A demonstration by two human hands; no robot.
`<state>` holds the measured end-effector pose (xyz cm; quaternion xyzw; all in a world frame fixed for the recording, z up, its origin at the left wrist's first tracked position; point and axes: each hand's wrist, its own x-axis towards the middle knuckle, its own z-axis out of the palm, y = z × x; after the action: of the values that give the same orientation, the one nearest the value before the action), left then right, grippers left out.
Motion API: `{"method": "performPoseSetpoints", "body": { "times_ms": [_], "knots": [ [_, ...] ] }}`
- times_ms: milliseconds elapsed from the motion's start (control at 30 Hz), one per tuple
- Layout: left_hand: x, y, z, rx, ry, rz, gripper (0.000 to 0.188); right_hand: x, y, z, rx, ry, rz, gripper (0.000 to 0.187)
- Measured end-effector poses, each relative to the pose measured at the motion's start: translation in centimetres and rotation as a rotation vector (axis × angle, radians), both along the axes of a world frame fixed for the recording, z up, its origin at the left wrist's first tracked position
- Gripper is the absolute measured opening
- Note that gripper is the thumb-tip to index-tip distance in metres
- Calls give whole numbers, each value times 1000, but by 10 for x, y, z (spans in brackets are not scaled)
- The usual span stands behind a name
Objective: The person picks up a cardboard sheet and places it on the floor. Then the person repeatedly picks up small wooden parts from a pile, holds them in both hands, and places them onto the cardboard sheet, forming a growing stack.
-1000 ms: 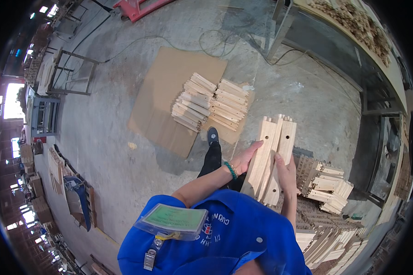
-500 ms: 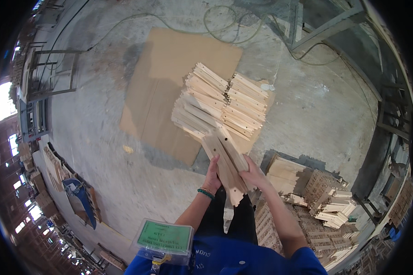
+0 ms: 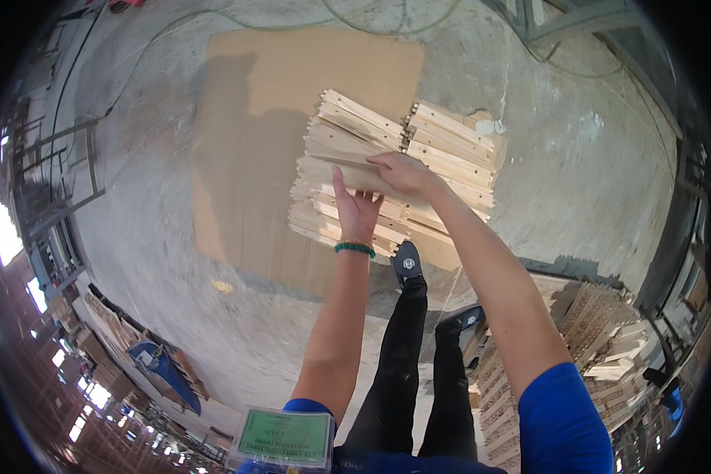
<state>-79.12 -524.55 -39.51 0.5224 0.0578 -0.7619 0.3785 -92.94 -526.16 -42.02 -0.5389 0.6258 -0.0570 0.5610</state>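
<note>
Over the left stack of pale wooden slats (image 3: 363, 117), both hands hold light wooden boards (image 3: 328, 171) with notched ends, lying almost crosswise. My left hand (image 3: 359, 215) grips them from the near side, thumb up against the wood and fingers partly hidden beneath. Around their right end closes my right hand (image 3: 405, 174), its fingers bent over the top edge. How many boards are held is hard to tell. A second stack of slats (image 3: 452, 150) lies close on the right, with small dark holes in several pieces.
The stacks lie on a large cardboard sheet (image 3: 245, 158) on the concrete floor (image 3: 142, 197). At the lower right stand piled notched wooden pieces (image 3: 600, 316). A metal frame (image 3: 63, 174) is at the left. My shoe (image 3: 408, 262) is just beside the near slats.
Both hands have carried the boards forward from near my legs to over the left stack. The boards have turned from pointing away to lying crosswise. My feet now show.
</note>
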Motion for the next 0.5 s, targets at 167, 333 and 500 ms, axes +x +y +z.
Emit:
{"method": "performPoseSetpoints", "body": {
  "times_ms": [167, 333, 500],
  "knots": [
    [6, -12, -43, 170, -137, -88, 101, 32, 4, -45, 36, 374, 193, 54],
    [13, 21, -60, 60, -162, -265, 85, 25, 37, -88, -103, 341, -46, 40],
    [26, 110, -36, -39, -232, -630, 55, 34, 28, -111, -30, 241, -233, 41]
  ]
}}
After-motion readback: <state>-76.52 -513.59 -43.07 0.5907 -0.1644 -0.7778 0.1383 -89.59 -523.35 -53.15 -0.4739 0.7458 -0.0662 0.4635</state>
